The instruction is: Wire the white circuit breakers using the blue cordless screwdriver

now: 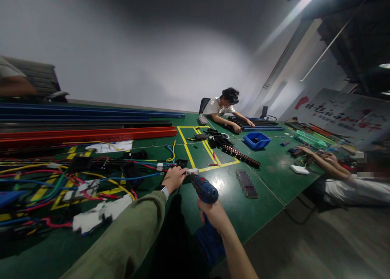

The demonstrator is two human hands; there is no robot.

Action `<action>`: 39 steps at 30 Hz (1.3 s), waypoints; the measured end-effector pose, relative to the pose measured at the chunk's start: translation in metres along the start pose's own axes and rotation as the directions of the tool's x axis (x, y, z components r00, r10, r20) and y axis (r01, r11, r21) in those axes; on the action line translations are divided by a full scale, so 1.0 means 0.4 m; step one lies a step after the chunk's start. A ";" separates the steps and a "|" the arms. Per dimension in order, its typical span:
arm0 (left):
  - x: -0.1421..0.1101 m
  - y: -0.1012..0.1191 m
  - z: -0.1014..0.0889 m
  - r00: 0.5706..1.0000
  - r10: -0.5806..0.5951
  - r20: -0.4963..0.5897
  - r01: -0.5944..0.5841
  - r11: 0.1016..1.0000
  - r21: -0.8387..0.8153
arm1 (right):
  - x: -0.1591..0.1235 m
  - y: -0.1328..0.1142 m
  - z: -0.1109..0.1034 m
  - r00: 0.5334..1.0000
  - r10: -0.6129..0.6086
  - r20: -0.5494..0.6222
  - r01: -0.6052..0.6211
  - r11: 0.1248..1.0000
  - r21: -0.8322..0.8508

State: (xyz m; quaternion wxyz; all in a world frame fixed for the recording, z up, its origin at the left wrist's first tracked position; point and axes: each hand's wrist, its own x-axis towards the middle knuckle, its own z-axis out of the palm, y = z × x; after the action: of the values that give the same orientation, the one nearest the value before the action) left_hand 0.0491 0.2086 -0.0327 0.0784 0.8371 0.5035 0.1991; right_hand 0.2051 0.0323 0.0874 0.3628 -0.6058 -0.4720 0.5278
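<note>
My right hand (213, 212) is wrapped round the handle of a blue cordless drill (205, 187), its chuck pointing forward and left. At the drill's tip is a small white part (192, 171). My left hand (175, 178) has its fingers closed at the left end of that white part, palm down close to the table; the exact grip is partly hidden. A small black part (182, 163) lies just beyond the left fingers. Blue and yellow wires (173, 153) run across the table beside it.
Bundled coloured wires with white and black fittings (100, 214) cover the table's left. Orange (146, 132) and blue (122, 111) rails lie behind. A blue bin (256, 141), a phone-like slab (246, 184) and a black strip (241, 156) lie ahead-right. Co-workers (217, 108) work across and to the right.
</note>
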 end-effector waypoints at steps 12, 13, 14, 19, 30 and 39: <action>-0.001 0.003 -0.006 1.000 -0.016 0.023 0.016 1.000 -0.011 | -0.008 -0.016 0.006 1.000 0.013 -0.016 -0.013 0.999 -0.035; -0.001 0.003 -0.007 1.000 -0.016 0.022 0.017 1.000 -0.011 | -0.009 -0.016 0.006 1.000 0.011 -0.010 -0.012 0.999 -0.044; -0.002 0.003 -0.008 1.000 -0.016 0.019 0.017 1.000 -0.009 | -0.009 -0.017 0.007 1.000 0.012 -0.008 -0.012 0.999 -0.050; -0.002 0.003 -0.009 1.000 -0.008 0.026 0.008 1.000 0.003 | -0.006 -0.010 0.005 1.000 0.007 -0.009 -0.007 0.999 -0.035; 0.000 0.001 -0.007 0.999 -0.015 0.037 0.015 1.000 -0.001 | -0.005 -0.010 0.005 1.000 0.018 -0.006 -0.018 0.999 -0.033; -0.001 0.002 -0.011 0.999 -0.017 0.038 0.017 1.000 -0.009 | -0.005 -0.010 0.005 1.000 0.019 -0.020 -0.019 1.000 0.005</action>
State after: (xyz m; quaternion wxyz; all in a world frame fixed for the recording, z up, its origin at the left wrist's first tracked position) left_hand 0.0478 0.2075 -0.0287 0.0936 0.8360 0.5080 0.1849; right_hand 0.2023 0.0313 0.0915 0.3640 -0.6148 -0.4614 0.5260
